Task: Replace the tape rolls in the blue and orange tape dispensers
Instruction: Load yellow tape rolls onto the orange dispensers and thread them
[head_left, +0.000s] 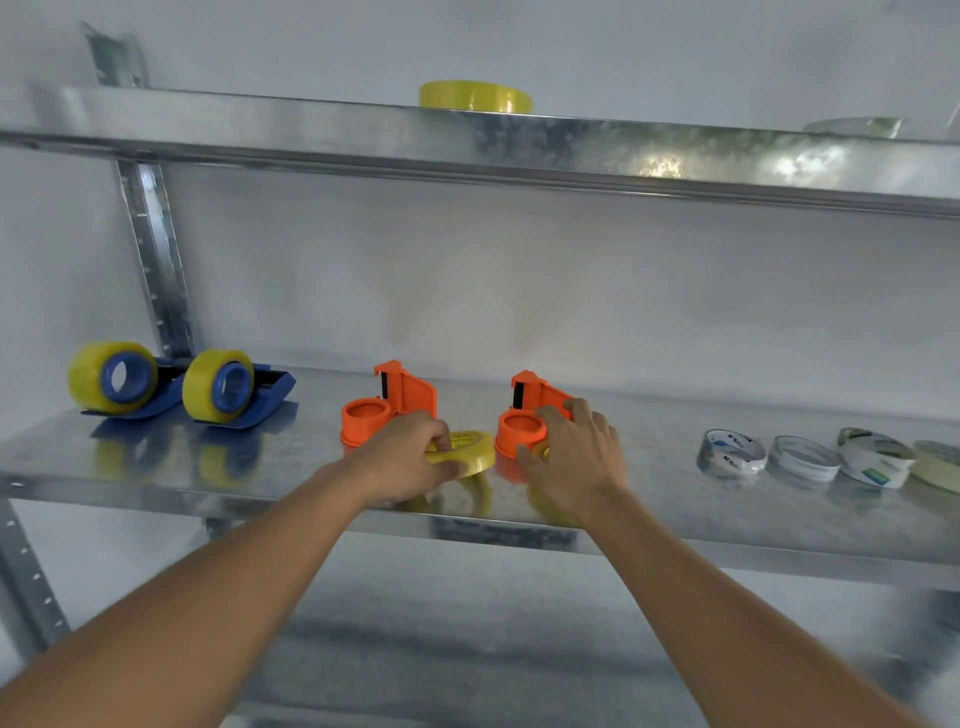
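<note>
Two blue dispensers (244, 395), each carrying a yellow tape roll (215, 384), stand at the left of the metal shelf (156, 457). Two orange dispensers lie flat in the middle with bare hubs: one on the left (382, 410) and one on the right (530, 415). My left hand (410, 454) grips a yellow tape roll (470, 452) lying on the shelf between them. My right hand (576, 457) rests over the right orange dispenser, fingers on its body; a bit of yellow shows under the thumb, and what it is I cannot tell.
Several used tape cores (732, 452) lie in a row at the shelf's right end. On the upper shelf (571, 145) sit a yellow tape roll (475, 96) and a clear roll (857, 127). A steel upright (156, 260) stands at the back left.
</note>
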